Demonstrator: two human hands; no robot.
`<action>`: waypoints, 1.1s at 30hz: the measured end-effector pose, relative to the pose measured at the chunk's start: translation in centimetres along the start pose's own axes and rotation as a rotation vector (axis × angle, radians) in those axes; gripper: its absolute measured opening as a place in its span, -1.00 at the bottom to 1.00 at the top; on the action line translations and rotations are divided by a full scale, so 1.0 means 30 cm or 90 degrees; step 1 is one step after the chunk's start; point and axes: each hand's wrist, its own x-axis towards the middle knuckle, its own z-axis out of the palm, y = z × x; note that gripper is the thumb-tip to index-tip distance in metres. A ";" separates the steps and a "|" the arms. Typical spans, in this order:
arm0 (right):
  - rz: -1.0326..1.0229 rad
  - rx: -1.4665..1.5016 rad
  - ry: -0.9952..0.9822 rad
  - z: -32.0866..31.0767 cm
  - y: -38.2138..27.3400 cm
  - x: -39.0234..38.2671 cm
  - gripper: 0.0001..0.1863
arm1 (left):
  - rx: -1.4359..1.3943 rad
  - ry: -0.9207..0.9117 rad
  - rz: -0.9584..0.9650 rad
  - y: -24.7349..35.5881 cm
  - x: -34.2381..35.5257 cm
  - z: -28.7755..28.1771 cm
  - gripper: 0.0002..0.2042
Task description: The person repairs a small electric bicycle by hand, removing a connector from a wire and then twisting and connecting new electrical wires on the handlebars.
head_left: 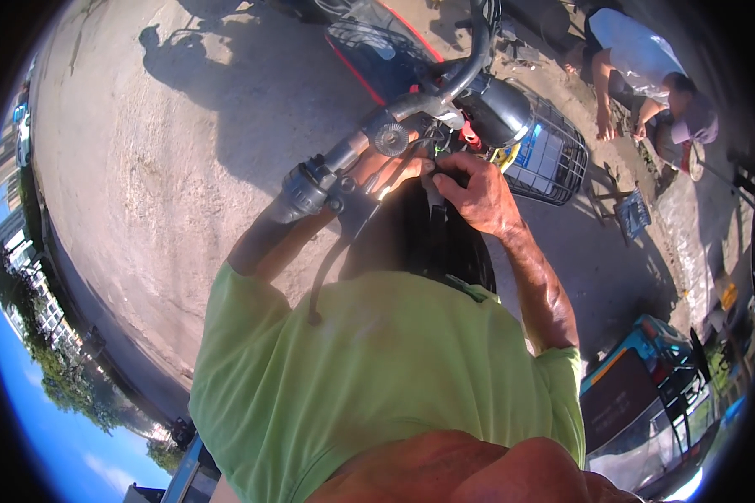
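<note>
The wearer shows two hands, one left hand (404, 170) and one right hand (483, 198). One handlebar (411, 104), one brake lever (354, 221), one toothed disc (392, 140), one wire basket (555, 189), one green shirt (394, 360). One other person (637, 54). Vehicles (small and bent at the rim) can't be counted surely.

Both elbows are bent, the left forearm (289, 245) and right forearm (538, 277) angling inward ahead of the chest. The right hand (485, 197) curls its fingers, thumb forward; the left hand (409, 172), close beside it, is partly hidden, its grip unclear.
</note>
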 end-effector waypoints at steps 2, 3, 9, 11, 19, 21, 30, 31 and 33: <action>0.002 -0.002 -0.004 -0.008 0.004 0.003 -0.65 | -0.024 -0.017 -0.027 -0.005 0.011 -0.010 -0.84; -0.024 -0.004 0.010 -0.004 0.016 0.003 -0.64 | -0.029 -0.020 -0.032 -0.010 0.014 -0.011 -0.84; -0.021 -0.021 0.022 0.004 0.001 -0.013 -0.69 | -0.041 -0.022 -0.052 -0.006 -0.001 -0.010 -0.85; -0.028 -0.030 0.016 0.003 0.008 -0.011 -0.69 | -0.044 -0.022 -0.053 -0.006 -0.003 -0.007 -0.85; -0.045 -0.044 0.019 -0.005 -0.016 -0.009 -0.65 | -0.034 -0.015 -0.057 0.006 -0.018 -0.006 -0.86; -0.049 -0.053 0.006 -0.012 -0.019 -0.007 -0.66 | -0.027 -0.010 -0.059 0.006 -0.025 -0.005 -0.86; -0.073 -0.035 0.015 -0.011 0.020 -0.028 -0.67 | 0.004 -0.061 -0.112 0.010 0.013 -0.004 -0.85; -0.071 -0.056 -0.006 -0.018 -0.003 -0.031 -0.67 | 0.007 -0.047 -0.124 0.050 -0.018 -0.003 -0.85; -0.060 -0.083 -0.013 -0.013 0.002 -0.028 -0.68 | 0.006 -0.066 -0.142 0.063 -0.021 0.004 -0.85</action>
